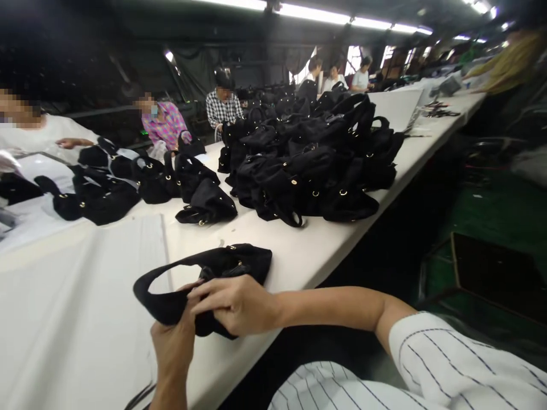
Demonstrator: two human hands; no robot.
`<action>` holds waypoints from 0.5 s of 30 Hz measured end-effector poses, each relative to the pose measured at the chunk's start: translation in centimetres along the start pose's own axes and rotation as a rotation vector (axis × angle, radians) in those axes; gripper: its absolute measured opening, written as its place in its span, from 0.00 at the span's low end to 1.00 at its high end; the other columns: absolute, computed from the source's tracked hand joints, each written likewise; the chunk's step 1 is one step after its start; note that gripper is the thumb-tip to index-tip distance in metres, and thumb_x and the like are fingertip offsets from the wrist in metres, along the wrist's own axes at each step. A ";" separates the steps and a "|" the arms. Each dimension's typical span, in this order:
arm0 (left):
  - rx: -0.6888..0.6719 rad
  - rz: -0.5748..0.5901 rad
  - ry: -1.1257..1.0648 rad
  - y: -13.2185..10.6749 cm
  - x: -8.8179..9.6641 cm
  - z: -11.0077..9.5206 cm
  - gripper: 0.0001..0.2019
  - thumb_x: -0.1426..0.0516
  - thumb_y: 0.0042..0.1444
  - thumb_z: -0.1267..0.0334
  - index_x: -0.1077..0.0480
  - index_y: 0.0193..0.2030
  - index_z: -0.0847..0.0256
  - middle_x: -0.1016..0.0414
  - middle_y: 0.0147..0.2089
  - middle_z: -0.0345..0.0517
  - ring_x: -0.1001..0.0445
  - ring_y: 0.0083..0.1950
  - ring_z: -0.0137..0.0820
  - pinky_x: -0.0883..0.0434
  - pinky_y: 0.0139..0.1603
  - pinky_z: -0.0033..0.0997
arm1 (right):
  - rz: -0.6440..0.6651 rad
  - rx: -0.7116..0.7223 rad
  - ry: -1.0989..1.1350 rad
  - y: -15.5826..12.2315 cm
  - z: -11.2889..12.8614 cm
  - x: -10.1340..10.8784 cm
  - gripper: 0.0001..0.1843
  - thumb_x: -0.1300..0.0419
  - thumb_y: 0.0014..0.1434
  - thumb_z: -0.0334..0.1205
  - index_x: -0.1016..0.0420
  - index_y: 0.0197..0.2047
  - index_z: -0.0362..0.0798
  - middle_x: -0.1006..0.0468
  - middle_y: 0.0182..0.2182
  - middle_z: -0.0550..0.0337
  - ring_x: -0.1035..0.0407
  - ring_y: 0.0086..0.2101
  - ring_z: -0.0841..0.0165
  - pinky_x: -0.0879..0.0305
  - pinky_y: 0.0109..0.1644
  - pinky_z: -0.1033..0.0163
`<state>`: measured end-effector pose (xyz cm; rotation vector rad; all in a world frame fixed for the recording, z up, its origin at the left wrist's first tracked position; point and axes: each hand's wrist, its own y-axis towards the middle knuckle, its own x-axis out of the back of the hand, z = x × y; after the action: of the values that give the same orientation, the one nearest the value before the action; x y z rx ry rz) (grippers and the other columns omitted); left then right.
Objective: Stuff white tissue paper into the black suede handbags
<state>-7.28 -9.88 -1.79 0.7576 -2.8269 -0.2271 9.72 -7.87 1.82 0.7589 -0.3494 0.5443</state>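
Observation:
A black fabric handbag [256, 262] with gold-coloured metal fittings lies on the white table in front of me. Its wide strap [149, 285] loops out to the left. My left hand [177, 330] is closed around the bag's near edge, close to the base of the strap. From the right, my right hand [239, 304] reaches across the bag, its fingers bent and meeting the left hand at the same edge. What the right fingertips pinch is too small to make out.
A large heap of black bags [299, 154] fills the middle of the table [299, 256], with more bags [106, 193] in a row to the left. White sheets [85, 296] lie at left. Several people stand along the far side. A dark-topped frame [491, 273] stands on the floor at right.

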 end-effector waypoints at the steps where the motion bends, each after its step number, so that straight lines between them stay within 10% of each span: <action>1: -0.012 -0.008 0.015 -0.1 0.4 -0.8 0.20 0.33 0.46 0.52 0.22 0.41 0.66 0.19 0.41 0.51 0.21 0.47 0.45 0.25 0.55 0.49 | -0.111 -0.042 -0.054 -0.2 -0.4 1.0 0.20 0.51 0.61 0.26 0.21 0.47 0.47 0.23 0.54 0.57 0.30 0.55 0.71 0.36 0.61 0.67; 5: -0.166 0.073 0.105 -1.0 0.8 -3.6 0.18 0.34 0.47 0.51 0.20 0.39 0.64 0.19 0.44 0.49 0.23 0.51 0.44 0.30 0.62 0.48 | -0.301 -0.307 -0.237 0.6 -1.9 4.1 0.18 0.41 0.60 0.40 0.26 0.54 0.49 0.23 0.50 0.56 0.31 0.53 0.61 0.35 0.60 0.54; 10: -0.202 0.093 0.199 -2.5 -0.2 -4.7 0.18 0.36 0.52 0.51 0.21 0.43 0.62 0.19 0.47 0.49 0.22 0.52 0.44 0.28 0.60 0.45 | 0.067 -0.459 -0.145 2.2 -3.7 4.1 0.51 0.31 0.49 0.49 0.48 0.71 0.46 0.38 0.65 0.47 0.41 0.62 0.51 0.39 0.63 0.45; 15: -0.324 0.179 0.390 -3.5 0.7 -4.8 0.16 0.39 0.55 0.49 0.22 0.44 0.57 0.19 0.48 0.45 0.20 0.48 0.39 0.24 0.50 0.34 | 0.072 -0.483 -0.218 3.0 -4.2 4.5 0.45 0.32 0.47 0.44 0.41 0.66 0.46 0.34 0.62 0.46 0.34 0.57 0.51 0.34 0.58 0.46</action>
<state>-5.12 -13.66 2.25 0.4215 -2.3889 -0.4424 12.09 -1.54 2.80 0.3374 -0.6849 0.4209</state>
